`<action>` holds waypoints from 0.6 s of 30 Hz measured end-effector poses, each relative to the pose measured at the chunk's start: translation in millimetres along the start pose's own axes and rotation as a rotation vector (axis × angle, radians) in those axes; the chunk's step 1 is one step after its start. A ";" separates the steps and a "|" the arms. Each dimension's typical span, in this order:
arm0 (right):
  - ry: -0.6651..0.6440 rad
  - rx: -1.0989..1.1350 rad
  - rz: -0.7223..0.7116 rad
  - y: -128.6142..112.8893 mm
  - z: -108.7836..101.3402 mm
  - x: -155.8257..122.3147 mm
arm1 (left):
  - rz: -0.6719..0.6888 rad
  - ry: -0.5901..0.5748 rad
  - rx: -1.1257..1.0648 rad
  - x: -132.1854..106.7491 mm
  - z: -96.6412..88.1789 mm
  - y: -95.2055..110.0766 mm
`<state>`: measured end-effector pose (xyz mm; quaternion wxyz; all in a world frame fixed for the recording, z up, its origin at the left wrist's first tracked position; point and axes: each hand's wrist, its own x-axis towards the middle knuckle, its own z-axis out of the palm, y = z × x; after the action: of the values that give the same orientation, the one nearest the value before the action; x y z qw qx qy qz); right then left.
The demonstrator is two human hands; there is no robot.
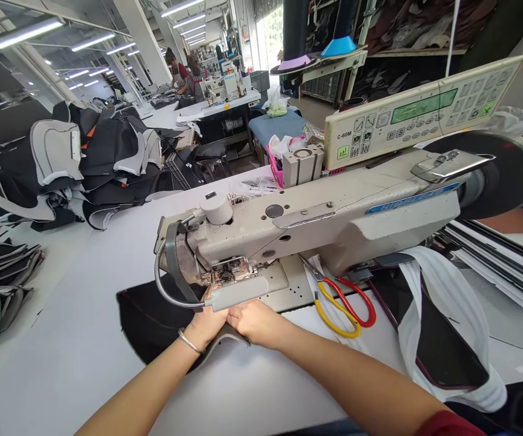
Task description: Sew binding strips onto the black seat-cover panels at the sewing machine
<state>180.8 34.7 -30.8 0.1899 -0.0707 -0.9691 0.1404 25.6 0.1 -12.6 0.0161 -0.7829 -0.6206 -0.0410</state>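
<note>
A piece of black fabric (152, 312) with a grey underside lies on the white table, partly beneath the head of the sewing machine (307, 221). My left hand (207, 327), with a bracelet at the wrist, rests on the fabric close to the needle area; the lamp hides some of its fingers. Beside it, my right hand (255, 323) is closed on the fabric's near edge, fingers curled in. A white lamp (238, 293) on a flexible metal neck crosses just above both hands. The needle itself is not clearly visible.
Red-and-yellow-handled scissors (341, 306) lie right of my hands. Further right are a dark phone (429, 333) and a white strip (474, 321). A control panel (425, 115) stands behind the machine. Dark cut pieces (102, 145) are piled at left. Two people work far back.
</note>
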 end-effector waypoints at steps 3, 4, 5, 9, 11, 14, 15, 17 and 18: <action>-0.041 -0.027 -0.022 -5.2 -5.6 -0.4 | 0.204 -0.024 0.095 -2.5 -9.1 -7.7; -0.078 -0.011 -0.036 -6.2 -8.4 -1.4 | 0.254 -0.006 0.104 -3.0 -12.4 -12.3; -0.119 0.005 -0.048 -6.9 -10.7 -2.6 | 0.286 0.020 0.100 -2.9 -15.6 -17.3; -0.189 0.000 -0.034 -13.8 -4.6 -5.0 | 0.281 0.089 0.043 3.5 -23.7 -35.0; -0.135 -0.052 0.018 -21.9 6.1 -2.5 | 0.272 0.089 0.025 7.3 -24.0 -38.5; -0.066 -0.136 0.110 -38.2 20.4 9.2 | 0.273 0.079 0.003 8.2 -21.8 -35.3; -0.064 -0.159 0.146 -43.6 23.5 15.6 | 0.264 0.067 -0.010 7.5 -21.1 -32.4; -0.108 -0.194 0.230 -52.8 28.0 31.9 | 0.188 0.037 -0.058 6.2 -20.6 -24.9; -0.157 -0.202 0.277 -56.3 30.0 41.2 | 0.136 0.026 -0.084 6.1 -21.0 -21.1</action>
<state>126.7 -18.3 -26.3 0.0846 -0.2109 -0.9711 0.0722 5.5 9.3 8.4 -0.0061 -0.8228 -0.5633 -0.0760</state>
